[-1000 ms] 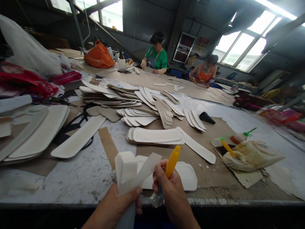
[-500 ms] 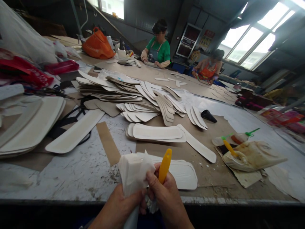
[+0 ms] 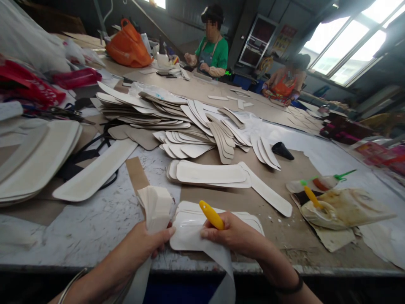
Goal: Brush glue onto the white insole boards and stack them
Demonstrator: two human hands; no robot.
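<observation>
My left hand (image 3: 147, 240) is closed around a thick bundle of white strips (image 3: 156, 207), which fans at its top and hangs below the table edge. My right hand (image 3: 234, 234) is closed on a brush with a yellow handle (image 3: 211, 214); its bristle end is hidden. Between thumb and fingers the same hand pinches one thin translucent white strip (image 3: 223, 264), whose long end droops over the table edge. Beneath the hands lies a small stack of white curved panels (image 3: 186, 234) with rounded corners.
Beyond the hands are piled curved panels (image 3: 126, 109), with more at the left (image 3: 47, 164). A brown strip (image 3: 136, 171) lies near the bundle. At right are a black cone (image 3: 282, 150), a glue-stained bag (image 3: 351, 207) and another yellow handle (image 3: 311, 196). Two people work across the table.
My hands have moved apart. The right has drawn one strip away from the bundle to the right, over the panel stack, and the brush handle now tilts left. The bundle has shifted left.
</observation>
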